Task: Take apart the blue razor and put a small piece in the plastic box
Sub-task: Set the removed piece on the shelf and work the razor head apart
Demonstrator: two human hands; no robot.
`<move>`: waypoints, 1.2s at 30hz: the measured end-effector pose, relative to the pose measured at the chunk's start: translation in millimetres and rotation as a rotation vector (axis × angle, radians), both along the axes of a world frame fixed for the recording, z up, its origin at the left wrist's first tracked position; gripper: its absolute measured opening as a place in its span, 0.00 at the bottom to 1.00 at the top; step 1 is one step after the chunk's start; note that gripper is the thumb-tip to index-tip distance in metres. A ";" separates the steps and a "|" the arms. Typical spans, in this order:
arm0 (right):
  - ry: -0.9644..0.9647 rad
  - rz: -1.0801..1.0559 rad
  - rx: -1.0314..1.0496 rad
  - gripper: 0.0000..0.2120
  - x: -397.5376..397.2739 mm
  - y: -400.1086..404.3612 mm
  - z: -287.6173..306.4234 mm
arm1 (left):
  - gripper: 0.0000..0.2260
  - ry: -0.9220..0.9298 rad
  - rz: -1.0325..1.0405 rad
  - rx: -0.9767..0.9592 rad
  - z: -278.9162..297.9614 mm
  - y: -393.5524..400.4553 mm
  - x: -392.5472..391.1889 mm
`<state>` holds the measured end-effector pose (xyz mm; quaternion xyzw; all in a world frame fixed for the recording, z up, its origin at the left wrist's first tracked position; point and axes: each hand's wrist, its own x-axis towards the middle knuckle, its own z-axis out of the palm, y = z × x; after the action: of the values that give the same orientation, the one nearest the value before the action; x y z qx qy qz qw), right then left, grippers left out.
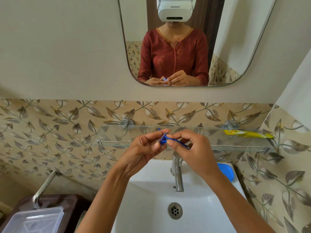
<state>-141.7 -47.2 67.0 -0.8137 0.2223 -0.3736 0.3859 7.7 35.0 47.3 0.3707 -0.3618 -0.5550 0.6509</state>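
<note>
Separating head from handle | blue razor held above the sink, left hand pinched on its head, right hand clamped on the handle | advice: brace the head firmly, twist gently, fingertips clear of blades | plastic box waits lower left, well apart.

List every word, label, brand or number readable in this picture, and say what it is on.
No text is readable.
Yellow sachet on the glass shelf: printing is present but too small and blurred to read.
Blue razor, plastic box, blue soap case, tap: no markings visible.
</note>
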 end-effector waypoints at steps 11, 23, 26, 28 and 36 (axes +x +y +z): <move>-0.024 -0.026 0.076 0.06 -0.7 4.5 3.4 | 0.24 -0.018 -0.015 -0.021 5.5 4.1 -0.5; 0.024 -0.085 -0.126 0.07 3.2 5.2 -4.6 | 0.19 -0.078 0.049 0.013 1.2 4.1 -0.8; 0.036 -0.111 -0.066 0.07 3.2 5.5 -3.6 | 0.17 -0.097 0.062 0.020 0.1 3.2 -1.1; 0.047 -0.122 -0.050 0.07 3.7 5.8 -2.8 | 0.17 -0.120 0.072 0.025 -0.8 3.1 -1.5; 0.003 -0.171 -0.172 0.05 7.3 10.5 -6.1 | 0.17 -0.178 0.103 0.009 -2.9 2.1 -1.2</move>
<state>-134.4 -36.8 61.0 -0.8226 0.2584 -0.4216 0.2809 6.5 37.1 44.3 0.4395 -0.3964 -0.4873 0.6421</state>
